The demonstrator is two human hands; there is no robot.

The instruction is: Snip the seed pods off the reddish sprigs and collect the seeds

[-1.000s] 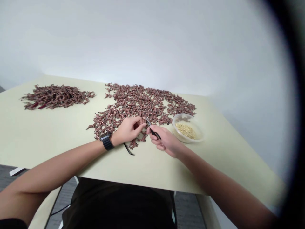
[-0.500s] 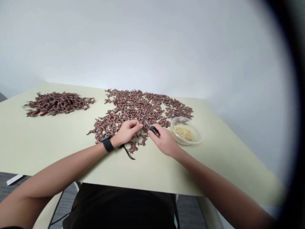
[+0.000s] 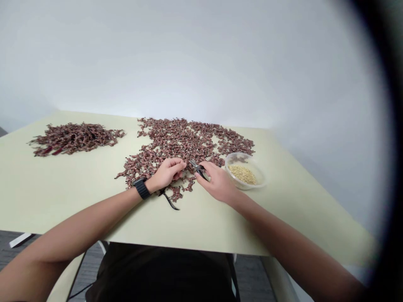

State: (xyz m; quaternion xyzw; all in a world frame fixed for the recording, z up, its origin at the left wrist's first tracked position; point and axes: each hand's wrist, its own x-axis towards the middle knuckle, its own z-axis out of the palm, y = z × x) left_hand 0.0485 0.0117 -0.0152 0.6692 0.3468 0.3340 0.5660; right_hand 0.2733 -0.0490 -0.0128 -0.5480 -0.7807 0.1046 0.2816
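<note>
Black-handled pliers (image 3: 200,171) are gripped in my right hand (image 3: 217,180), their metal jaws pointing up and left toward my other hand. My left hand (image 3: 170,173) is closed in a pinch just left of the jaws; whatever its fingertips hold is too small to make out. Both hands are over the near edge of a wide spread of small reddish-brown figures (image 3: 179,140), several of them lying below my fingers. A second black-handled tool (image 3: 171,203) lies on the table under my left wrist, partly hidden by it.
A clear round plastic tub (image 3: 262,180) with small yellow pieces (image 3: 242,173) stands right of my right hand. Far left, another heap of brown figures (image 3: 78,136) lies on the pale table (image 3: 126,222). A white wall (image 3: 189,58) rises behind the table.
The pliers' jaws and handles look more spread apart now, with the tips turned slightly left. My left hand stays pinched in nearly the same place.
</note>
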